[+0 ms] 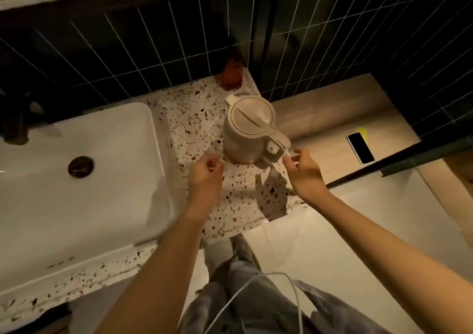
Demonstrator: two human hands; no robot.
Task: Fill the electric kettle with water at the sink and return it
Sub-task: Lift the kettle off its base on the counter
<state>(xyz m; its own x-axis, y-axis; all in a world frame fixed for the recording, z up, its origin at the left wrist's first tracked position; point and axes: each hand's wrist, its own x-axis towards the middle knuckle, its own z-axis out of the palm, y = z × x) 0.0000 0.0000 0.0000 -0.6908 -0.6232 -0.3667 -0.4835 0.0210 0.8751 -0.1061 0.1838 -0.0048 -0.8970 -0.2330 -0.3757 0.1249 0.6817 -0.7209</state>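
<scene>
Reaching both bare hands toward cream electric kettle (249, 129), upright, lid closed, on speckled counter (184, 118) just right of white sink (76, 180). My left hand (206, 171) loosely curled, holding nothing. My right hand (303, 167) beside kettle handle, fingers half closed; contact unclear. Phone (360, 148) far right on wooden shelf (332, 108).

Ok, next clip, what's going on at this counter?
A person stands at a speckled counter beside a white sink. A cream electric kettle, lid closed, sits on the counter to the right of the sink. The right hand is close to the kettle's handle, fingers near it but not clearly gripping. The left hand hovers loosely curled just short of the kettle's base. A phone lies on the wooden shelf further right. No water is visibly running.
</scene>
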